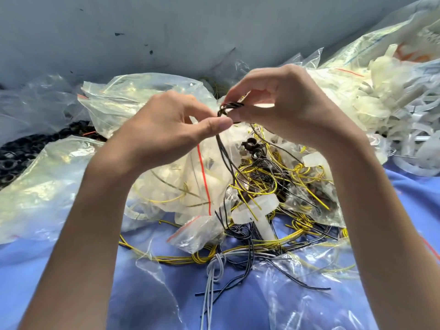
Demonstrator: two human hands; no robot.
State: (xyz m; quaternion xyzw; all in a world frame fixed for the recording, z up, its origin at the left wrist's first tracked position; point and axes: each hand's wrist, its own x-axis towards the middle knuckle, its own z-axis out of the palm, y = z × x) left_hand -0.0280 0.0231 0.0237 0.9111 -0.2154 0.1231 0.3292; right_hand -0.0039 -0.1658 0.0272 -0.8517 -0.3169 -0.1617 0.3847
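Both hands are raised above a heap of wires and plastic bags. My right hand [283, 108] pinches a small black ring core [232, 106] wound with black wire. My left hand [171, 122] pinches the black wire [222, 148] just below the ring, between thumb and forefinger. That wire hangs down into the tangle of yellow and black wires [266, 177]. Which part of the ring lies under the fingertips is hidden.
Clear zip bags [133, 96] with red seal lines lie left and centre. White plastic parts [390, 91] pile up at the right. A white T-shaped plastic piece [256, 210] sits among the wires. Black rings [16, 158] fill the left edge. Blue cloth [142, 294] covers the surface; grey wires [212, 282] lie near me.
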